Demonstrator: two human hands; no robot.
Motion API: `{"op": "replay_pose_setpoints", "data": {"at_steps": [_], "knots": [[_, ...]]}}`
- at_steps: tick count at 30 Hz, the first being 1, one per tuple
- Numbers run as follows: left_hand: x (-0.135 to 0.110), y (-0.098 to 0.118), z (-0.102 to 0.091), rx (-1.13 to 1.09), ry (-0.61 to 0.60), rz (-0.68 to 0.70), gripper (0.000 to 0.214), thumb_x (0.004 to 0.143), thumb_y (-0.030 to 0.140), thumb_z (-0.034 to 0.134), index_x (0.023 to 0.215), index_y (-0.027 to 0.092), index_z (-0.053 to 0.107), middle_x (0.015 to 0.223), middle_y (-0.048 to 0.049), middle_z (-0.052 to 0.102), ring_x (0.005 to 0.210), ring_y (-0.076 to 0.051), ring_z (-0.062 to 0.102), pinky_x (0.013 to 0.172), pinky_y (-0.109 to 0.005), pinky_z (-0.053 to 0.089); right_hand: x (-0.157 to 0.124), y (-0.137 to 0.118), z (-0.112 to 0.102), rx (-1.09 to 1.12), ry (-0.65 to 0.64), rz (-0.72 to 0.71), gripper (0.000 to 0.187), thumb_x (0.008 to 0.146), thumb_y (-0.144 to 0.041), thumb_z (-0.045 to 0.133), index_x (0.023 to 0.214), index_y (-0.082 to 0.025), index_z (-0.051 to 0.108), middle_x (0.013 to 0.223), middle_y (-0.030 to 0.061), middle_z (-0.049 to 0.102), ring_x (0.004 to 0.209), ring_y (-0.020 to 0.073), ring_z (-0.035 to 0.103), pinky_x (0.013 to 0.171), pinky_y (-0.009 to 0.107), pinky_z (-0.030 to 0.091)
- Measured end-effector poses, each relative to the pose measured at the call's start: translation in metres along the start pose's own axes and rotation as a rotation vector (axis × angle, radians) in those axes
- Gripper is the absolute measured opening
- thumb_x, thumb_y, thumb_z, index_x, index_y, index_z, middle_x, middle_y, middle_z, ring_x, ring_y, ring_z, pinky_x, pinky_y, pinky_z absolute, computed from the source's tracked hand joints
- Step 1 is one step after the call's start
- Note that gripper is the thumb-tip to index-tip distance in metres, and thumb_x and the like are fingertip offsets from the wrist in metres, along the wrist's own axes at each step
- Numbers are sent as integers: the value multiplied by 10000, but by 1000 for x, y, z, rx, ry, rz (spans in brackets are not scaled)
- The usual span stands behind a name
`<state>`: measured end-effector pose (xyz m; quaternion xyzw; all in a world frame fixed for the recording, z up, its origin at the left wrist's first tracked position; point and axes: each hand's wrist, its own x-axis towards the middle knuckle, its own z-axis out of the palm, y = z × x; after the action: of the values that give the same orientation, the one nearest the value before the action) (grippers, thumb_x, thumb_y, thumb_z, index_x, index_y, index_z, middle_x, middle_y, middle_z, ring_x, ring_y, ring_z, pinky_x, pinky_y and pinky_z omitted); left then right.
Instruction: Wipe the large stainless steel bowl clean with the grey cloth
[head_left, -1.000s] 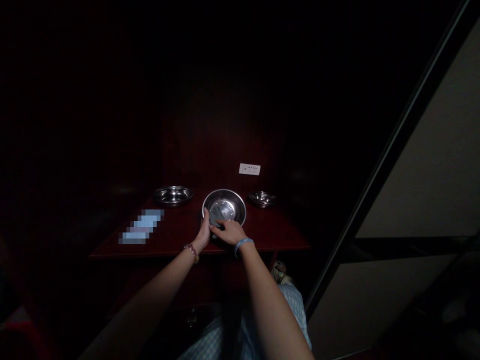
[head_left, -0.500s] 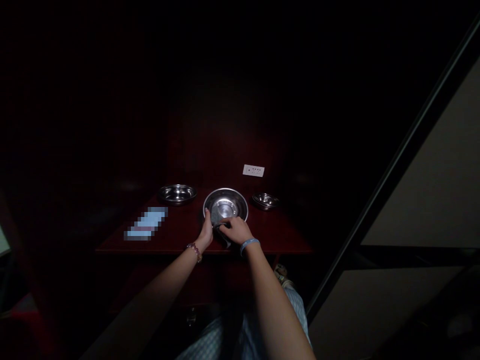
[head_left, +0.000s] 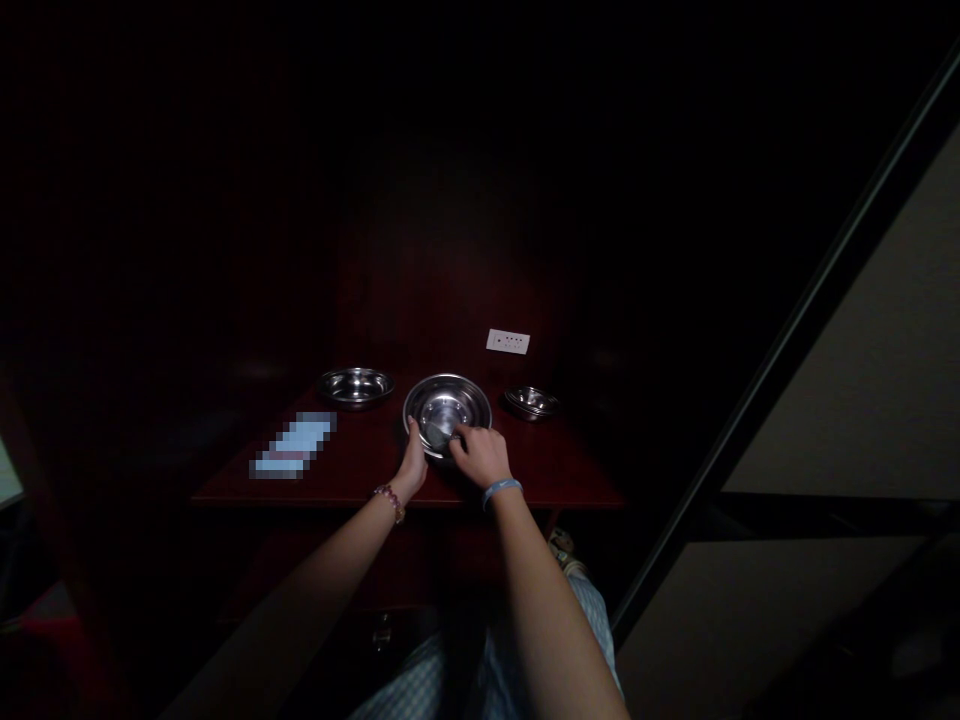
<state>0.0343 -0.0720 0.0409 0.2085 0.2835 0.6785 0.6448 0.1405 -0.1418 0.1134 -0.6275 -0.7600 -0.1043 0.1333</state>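
A shiny steel bowl [head_left: 448,402] sits in the middle of a dark red table [head_left: 352,470]. My left hand [head_left: 412,462] grips the bowl's near left rim, thumb up along the edge. My right hand [head_left: 480,455] is closed at the near right rim, fingers pressed on a dark grey cloth [head_left: 441,436] that lies against the inside of the bowl. The cloth is mostly hidden under my fingers. The light is very dim.
A wide shallow steel dish [head_left: 355,386] stands at the back left and a smaller steel bowl [head_left: 531,401] at the back right. A pale blurred flat object [head_left: 294,445] lies on the left. A white wall socket plate [head_left: 508,342] is behind. A slanted dark frame [head_left: 787,340] runs on the right.
My right hand has shifted from the bowl's near edge to its right side, carrying the cloth round inside the bowl. My left hand stays on the rim.
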Motion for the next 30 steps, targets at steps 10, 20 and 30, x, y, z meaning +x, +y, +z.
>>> {"op": "replay_pose_setpoints", "data": {"at_steps": [10, 20, 30], "knots": [[8, -5, -5, -9, -1, 22, 568, 1055, 533, 320, 1381, 186, 631, 1529, -106, 559, 1459, -193, 475, 1234, -343, 325, 2, 10, 2, -79, 211, 92, 337, 1007, -272, 430, 1041, -158, 745, 1114, 138, 760, 1151, 291, 583, 1055, 423, 316], [7, -3, -6, -9, -19, -10, 583, 1056, 544, 299, 1427, 204, 592, 1515, -90, 577, 1460, -190, 474, 1236, -353, 329, 4, 17, 7, -115, 121, 82, 331, 947, -145, 467, 1179, -152, 702, 1220, 169, 699, 1231, 304, 499, 1094, 447, 276], [5, -2, -7, 21, -22, 34, 554, 1053, 536, 328, 1382, 211, 633, 1491, -107, 601, 1435, -195, 506, 1219, -350, 358, 1, 16, 21, 11, -6, 222, 429, 933, -160, 537, 1361, -136, 520, 1347, 192, 618, 1229, 272, 574, 949, 347, 437]]}}
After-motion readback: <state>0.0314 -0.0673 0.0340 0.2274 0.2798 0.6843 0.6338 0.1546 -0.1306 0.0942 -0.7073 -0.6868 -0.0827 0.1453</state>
